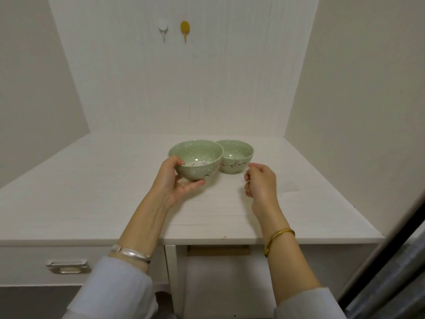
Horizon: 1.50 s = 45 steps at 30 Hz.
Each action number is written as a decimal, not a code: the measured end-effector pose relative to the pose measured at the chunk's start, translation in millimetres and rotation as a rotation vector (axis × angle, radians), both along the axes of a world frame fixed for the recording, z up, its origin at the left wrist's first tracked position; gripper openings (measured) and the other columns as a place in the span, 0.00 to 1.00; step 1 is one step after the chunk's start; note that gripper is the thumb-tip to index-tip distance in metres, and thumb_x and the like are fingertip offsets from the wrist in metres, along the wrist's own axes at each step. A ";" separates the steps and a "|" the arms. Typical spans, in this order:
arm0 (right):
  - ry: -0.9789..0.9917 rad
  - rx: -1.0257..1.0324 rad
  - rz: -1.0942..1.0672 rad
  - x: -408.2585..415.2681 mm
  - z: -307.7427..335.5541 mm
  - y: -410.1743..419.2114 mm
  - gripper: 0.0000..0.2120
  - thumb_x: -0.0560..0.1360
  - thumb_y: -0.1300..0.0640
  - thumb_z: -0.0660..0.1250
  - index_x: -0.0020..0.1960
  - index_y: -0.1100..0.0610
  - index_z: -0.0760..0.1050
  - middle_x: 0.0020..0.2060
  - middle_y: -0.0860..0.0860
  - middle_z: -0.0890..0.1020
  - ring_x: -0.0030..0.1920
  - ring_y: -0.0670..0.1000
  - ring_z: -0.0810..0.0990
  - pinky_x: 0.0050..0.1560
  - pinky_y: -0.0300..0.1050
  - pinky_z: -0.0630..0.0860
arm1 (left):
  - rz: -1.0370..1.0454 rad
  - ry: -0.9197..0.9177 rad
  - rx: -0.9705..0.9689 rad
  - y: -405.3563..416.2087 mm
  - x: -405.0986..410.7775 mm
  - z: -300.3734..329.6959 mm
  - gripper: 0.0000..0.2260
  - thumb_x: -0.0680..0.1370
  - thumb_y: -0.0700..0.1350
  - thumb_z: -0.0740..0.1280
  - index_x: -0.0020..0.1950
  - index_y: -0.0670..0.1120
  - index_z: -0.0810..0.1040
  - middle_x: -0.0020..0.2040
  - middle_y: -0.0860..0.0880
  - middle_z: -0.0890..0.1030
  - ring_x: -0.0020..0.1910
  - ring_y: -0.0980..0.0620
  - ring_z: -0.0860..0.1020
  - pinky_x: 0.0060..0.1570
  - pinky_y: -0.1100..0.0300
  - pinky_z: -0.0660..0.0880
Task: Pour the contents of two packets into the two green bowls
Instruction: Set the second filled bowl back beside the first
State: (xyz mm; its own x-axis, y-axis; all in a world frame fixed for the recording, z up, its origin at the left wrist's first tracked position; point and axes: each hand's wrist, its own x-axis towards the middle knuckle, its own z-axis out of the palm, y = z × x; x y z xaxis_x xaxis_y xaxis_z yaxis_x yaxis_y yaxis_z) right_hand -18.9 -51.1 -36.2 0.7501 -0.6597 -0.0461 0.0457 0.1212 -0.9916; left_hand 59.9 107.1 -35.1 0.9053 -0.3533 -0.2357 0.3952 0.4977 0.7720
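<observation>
Head view: two glazed green bowls sit touching on the white table (115, 180), the left bowl (195, 157) nearer, the right bowl (234, 155) behind; both look like ceramic, so probably stiff, weighty, slick and chippable, best held at rim and base; left hand (177, 180) grasps the left bowl, thumb on rim, fingers beneath; right hand (259, 183) is loosely curled, its grip holding nothing, beside the right bowl; no packets visible.

Light was soft, even and fairly dim, with faint shadows on the bench (92, 192). Wide-angle distortion bent the edges; detail was slightly soft.
</observation>
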 end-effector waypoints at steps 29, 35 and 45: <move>0.090 -0.143 0.254 15.2 1.0 20.7 0.10 0.73 0.66 0.57 0.45 0.56 0.75 0.32 0.50 0.74 0.21 0.46 0.64 0.22 0.35 0.60 | 0.221 0.069 0.139 -18.8 76.6 -9.0 0.25 0.71 0.33 0.57 0.67 0.46 0.61 0.66 0.41 0.62 0.60 0.36 0.68 0.34 0.42 0.76; 0.118 -0.167 0.260 11.6 -0.1 17.0 0.10 0.74 0.66 0.56 0.48 0.58 0.74 0.32 0.50 0.74 0.19 0.45 0.65 0.19 0.33 0.61 | 0.198 0.081 0.269 -16.9 68.5 -0.6 0.24 0.74 0.39 0.60 0.69 0.46 0.58 0.67 0.42 0.62 0.61 0.38 0.68 0.54 0.41 0.74; 0.326 -0.713 -0.133 0.2 -10.6 -22.6 0.18 0.73 0.64 0.60 0.62 0.59 0.71 0.58 0.56 0.75 0.59 0.55 0.72 0.50 0.44 0.69 | 0.278 -0.804 0.755 -73.1 -6.9 13.0 0.13 0.73 0.39 0.62 0.56 0.45 0.74 0.62 0.44 0.70 0.65 0.46 0.62 0.57 0.61 0.59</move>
State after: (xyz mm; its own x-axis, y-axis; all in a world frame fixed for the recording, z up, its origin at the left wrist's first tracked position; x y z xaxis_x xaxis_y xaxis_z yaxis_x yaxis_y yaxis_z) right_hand -18.7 -73.7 -46.8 0.6844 -0.6960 0.2171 -0.2909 -0.5338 -0.7940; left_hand 53.1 34.0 -22.1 0.9150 -0.1308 0.3816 -0.4018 -0.2091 0.8916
